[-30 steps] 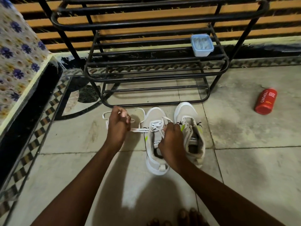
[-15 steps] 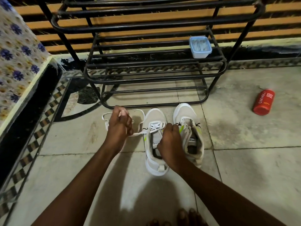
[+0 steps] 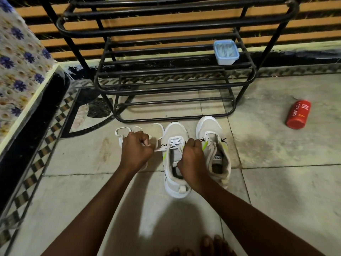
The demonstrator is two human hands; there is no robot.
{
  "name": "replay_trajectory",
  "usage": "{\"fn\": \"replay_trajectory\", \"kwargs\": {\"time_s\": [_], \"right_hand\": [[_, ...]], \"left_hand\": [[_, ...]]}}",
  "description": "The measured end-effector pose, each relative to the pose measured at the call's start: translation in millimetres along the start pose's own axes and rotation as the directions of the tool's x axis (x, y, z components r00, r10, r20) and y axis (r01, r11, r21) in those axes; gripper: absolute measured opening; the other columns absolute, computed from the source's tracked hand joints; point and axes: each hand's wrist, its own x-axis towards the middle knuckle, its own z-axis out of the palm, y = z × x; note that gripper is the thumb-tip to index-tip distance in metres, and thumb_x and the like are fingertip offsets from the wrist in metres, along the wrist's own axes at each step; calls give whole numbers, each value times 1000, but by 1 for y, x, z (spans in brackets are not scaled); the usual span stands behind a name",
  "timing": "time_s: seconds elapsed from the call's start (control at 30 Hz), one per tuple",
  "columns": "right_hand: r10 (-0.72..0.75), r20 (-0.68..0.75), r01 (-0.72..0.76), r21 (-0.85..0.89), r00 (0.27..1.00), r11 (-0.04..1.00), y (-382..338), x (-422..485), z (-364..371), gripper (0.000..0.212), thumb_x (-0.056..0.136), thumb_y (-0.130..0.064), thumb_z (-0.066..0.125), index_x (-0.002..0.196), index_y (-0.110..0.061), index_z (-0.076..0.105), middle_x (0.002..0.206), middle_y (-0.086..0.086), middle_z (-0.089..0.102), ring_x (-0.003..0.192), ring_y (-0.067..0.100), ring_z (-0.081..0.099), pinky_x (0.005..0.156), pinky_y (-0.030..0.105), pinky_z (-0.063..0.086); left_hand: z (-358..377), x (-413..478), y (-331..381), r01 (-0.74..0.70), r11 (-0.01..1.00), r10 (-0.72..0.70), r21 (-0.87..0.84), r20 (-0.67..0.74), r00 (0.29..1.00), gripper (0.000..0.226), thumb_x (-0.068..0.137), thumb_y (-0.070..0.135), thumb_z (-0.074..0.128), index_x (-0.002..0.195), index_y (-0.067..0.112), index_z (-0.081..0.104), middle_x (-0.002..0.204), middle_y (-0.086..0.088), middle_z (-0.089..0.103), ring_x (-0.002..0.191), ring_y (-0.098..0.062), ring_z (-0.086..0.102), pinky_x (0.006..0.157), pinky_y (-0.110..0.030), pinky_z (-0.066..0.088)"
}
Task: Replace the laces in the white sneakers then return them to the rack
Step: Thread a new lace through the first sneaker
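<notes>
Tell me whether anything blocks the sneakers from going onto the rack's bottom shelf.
Nothing visible does. Only bare floor lies between the sneakers and the rack. The blue tub sits on a higher shelf, the red bottle lies off right, and the lace trails left.

Both my bare forearms reach forward and down, my left hand fisted and pinching the white lace, my right hand curled knuckles-up, its grip hidden.

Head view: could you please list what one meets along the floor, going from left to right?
Left hand gripping the lace → sneaker being laced → second sneaker → red bottle.
</notes>
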Motion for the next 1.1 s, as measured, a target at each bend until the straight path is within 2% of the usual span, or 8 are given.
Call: {"fn": "replay_trajectory", "kwargs": {"time_s": [0.17,0.27,0.3,0.47,0.63,0.83,1.0,1.1], "right_hand": [[-35,-20,35,-36,999,999,-1,-3,-2,45,71,-8,72,110,-1,51,109,18,52,105,34,48,93,42,45],[-43,-58,44,20,997,999,-2,-3,-4,47,67,-2,70,112,-2,53,113,18,51,104,35,50,93,41,45],[-69,-84,71,27,994,997,-1,-3,-5,46,67,-1,70,110,-2,55,111,19,52,101,37,51,92,44,45],[-163,-91,162,-19,982,987,0,4,-9,36,65,1,74,98,3,62,96,22,59,85,42,58,79,48,51],[-189,-116,185,-43,975,982,-6,5,-12,42,38,10,83,74,3,63,72,19,61,61,39,61,55,41,56],[-170,-94,168,-32,981,985,0,6,-7,33,56,2,77,86,5,63,83,24,60,74,43,60,69,46,55],[-196,-185,221,125,963,967,2,8,-14,40,72,-15,65,110,-1,63,102,17,59,93,36,52,84,45,44],[-254,-70,263,318,965,911,-15,22,-32,38,77,-23,61,114,-18,65,107,-2,67,100,26,58,87,44,47]], "left_hand": [[11,-7,-5,-46,993,29,106,158,987,24,70,36,85,85,25,70,83,9,64,88,-21,57,82,-29,41],[19,-12,-10,-73,993,43,92,299,953,36,69,38,89,103,35,78,106,1,54,108,-19,44,92,-4,26],[20,-10,-11,-65,994,36,90,286,957,29,73,31,90,99,36,78,109,1,50,112,-20,43,97,-10,28],[18,-7,-9,-37,997,49,-68,184,982,12,88,37,69,77,31,68,87,11,67,98,-15,60,96,-53,41],[16,-11,-3,-80,992,79,99,14,997,7,92,35,54,86,34,59,78,20,68,84,10,54,87,-38,17],[1,-11,11,29,965,-9,-259,78,997,15,100,25,63,85,24,58,73,11,71,74,-9,68,89,-48,52],[-24,-9,35,-77,938,125,-338,122,985,9,94,15,71,87,21,72,76,5,73,76,-18,71,76,-51,58],[-31,-10,54,-117,910,178,-397,119,977,6,92,11,75,94,17,76,82,3,75,79,-17,72,77,-46,60]]}}
